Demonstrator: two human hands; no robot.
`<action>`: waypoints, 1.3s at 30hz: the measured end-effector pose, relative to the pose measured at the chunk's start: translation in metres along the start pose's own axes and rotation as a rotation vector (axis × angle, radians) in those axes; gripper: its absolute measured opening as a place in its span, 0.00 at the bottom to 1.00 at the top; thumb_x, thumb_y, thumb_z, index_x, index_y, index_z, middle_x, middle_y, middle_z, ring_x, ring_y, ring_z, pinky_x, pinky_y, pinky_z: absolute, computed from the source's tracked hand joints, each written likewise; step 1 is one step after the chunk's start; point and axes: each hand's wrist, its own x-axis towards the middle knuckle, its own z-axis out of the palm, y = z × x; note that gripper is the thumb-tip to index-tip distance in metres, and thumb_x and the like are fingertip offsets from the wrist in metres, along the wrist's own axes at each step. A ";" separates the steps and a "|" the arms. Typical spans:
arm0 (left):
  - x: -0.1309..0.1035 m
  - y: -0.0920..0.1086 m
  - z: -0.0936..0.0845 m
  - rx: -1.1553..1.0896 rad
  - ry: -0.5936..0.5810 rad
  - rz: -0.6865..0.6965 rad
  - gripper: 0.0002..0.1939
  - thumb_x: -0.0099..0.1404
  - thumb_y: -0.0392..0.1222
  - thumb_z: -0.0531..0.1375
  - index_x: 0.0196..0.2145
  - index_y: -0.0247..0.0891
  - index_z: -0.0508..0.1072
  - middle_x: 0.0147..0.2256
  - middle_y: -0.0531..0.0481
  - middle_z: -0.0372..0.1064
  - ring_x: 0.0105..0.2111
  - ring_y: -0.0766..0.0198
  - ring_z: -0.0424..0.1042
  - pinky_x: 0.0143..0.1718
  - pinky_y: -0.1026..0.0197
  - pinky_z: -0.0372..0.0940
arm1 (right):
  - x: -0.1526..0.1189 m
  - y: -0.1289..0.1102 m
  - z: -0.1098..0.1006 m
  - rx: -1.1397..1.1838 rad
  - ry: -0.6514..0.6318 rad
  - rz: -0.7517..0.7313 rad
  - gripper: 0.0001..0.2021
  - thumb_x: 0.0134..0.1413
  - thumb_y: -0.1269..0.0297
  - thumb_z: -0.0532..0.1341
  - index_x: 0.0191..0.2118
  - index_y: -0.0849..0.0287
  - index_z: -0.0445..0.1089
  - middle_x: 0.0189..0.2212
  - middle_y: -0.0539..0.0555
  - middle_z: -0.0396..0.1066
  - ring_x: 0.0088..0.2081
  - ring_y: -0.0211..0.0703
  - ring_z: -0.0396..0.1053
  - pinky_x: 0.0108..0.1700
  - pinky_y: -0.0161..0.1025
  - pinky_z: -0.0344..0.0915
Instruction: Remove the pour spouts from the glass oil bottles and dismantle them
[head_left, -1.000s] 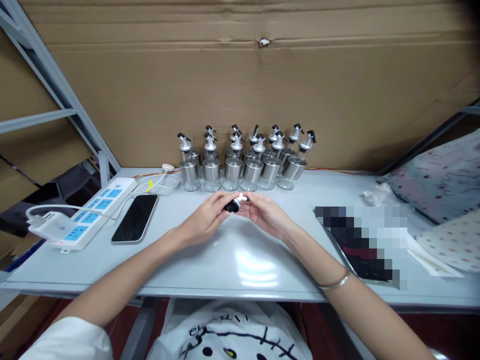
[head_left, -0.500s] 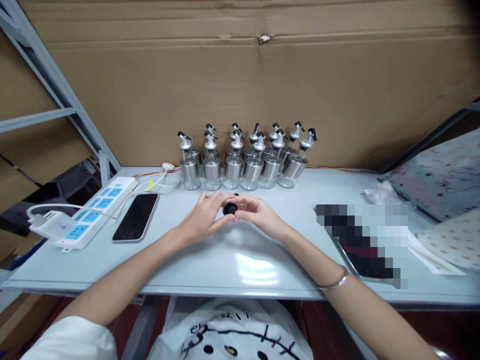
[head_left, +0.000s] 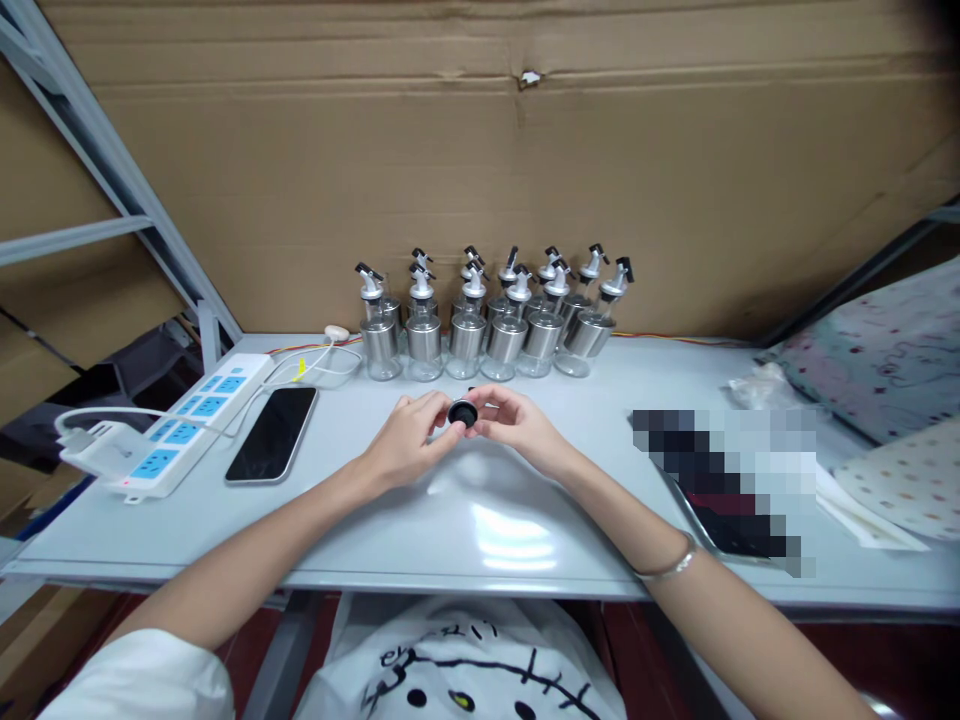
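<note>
Between my two hands, above the middle of the table, is a small round black piece with a silvery rim, its dark underside facing me; it looks like a bottle spout top. My left hand pinches it from the left with thumb and fingers. From the right, my right hand grips it with its fingertips. Just beyond the hands stand several glass bottles with steel sleeves, most topped by silver pourers with black flip lids.
On the left lie a white power strip with a plugged-in charger and a phone. A dark, pixelated device lies at the right, near a crumpled plastic bag and patterned cloth. Cardboard stands behind the table.
The black piece has turned slightly, and more of its silvery rim shows. The fingers of my left hand have drawn back a little to the left and down.
</note>
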 end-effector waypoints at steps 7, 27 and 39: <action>0.000 0.001 0.001 -0.001 0.028 -0.011 0.15 0.66 0.49 0.49 0.28 0.37 0.63 0.27 0.54 0.62 0.28 0.66 0.61 0.35 0.60 0.54 | 0.000 0.000 -0.001 -0.043 0.012 -0.015 0.13 0.40 0.65 0.68 0.35 0.57 0.68 0.30 0.48 0.70 0.32 0.38 0.69 0.41 0.40 0.65; 0.000 -0.004 0.002 0.102 -0.097 0.000 0.10 0.59 0.44 0.50 0.25 0.36 0.62 0.25 0.54 0.64 0.25 0.66 0.60 0.35 0.59 0.51 | -0.001 0.005 0.000 -0.105 -0.080 -0.012 0.15 0.39 0.66 0.68 0.36 0.57 0.65 0.34 0.50 0.72 0.37 0.41 0.70 0.42 0.40 0.64; 0.000 0.000 0.003 0.047 -0.104 -0.018 0.07 0.53 0.40 0.51 0.20 0.36 0.58 0.19 0.58 0.58 0.22 0.70 0.53 0.36 0.60 0.49 | -0.004 0.001 0.008 -0.234 -0.027 -0.061 0.10 0.37 0.73 0.61 0.30 0.58 0.63 0.29 0.48 0.67 0.33 0.38 0.66 0.41 0.39 0.62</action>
